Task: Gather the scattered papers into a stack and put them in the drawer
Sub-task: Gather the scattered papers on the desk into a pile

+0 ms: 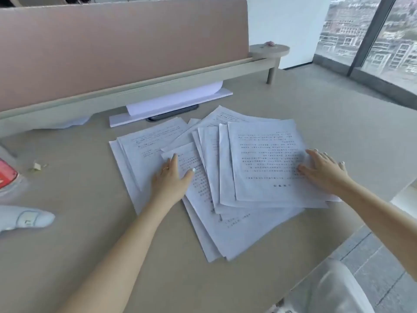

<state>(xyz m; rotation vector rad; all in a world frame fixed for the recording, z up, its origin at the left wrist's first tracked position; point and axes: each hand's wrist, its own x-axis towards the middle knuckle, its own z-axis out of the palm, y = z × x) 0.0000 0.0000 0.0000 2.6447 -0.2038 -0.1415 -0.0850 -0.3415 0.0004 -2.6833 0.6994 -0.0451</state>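
Observation:
Several white printed papers [259,159] lie fanned out and overlapping in the middle of the beige desk [79,222]. My left hand [172,181] rests flat on the left part of the spread, fingers apart, pressing on the sheets. Over at the right edge of the topmost sheet lies my right hand [322,169], flat with its fingers spread. Neither hand grips a sheet. No drawer is in view.
A pink partition [112,46] stands along the desk's far edge. Below it lie a curled white sheet [173,98] on a white board and a dark phone [172,112]. A white device [24,219] and a red object [6,175] sit at the left. A window is at the right.

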